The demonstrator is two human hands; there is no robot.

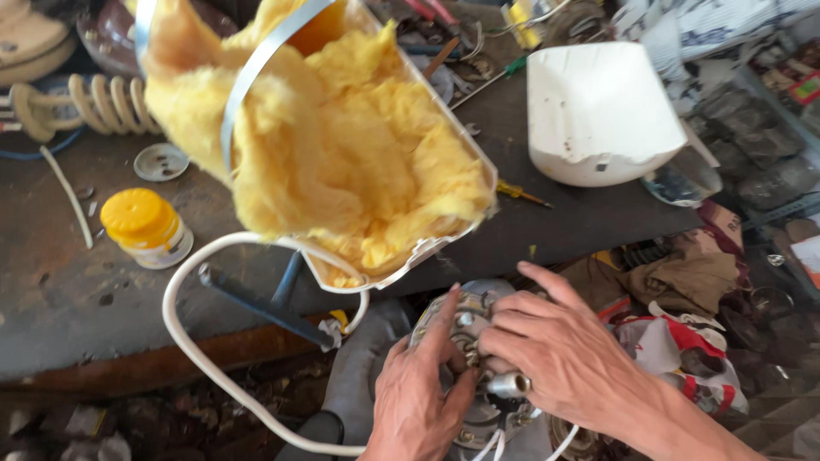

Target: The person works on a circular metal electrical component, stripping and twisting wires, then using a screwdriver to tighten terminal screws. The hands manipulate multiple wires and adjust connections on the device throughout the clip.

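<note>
One small jar with a yellow lid (147,227), one white plastic housing (595,113), one loose white cable (201,354), one round metal disc (161,161), two hands at work.

Both hands cover most of the round metal part (478,358), so its middle is hidden. The left hand (418,401) and the right hand (564,358) run off the bottom edge. The yellow fluff (342,145) is blurry and cut off at the top. The white cord (222,367) leaves the bottom edge.
</note>
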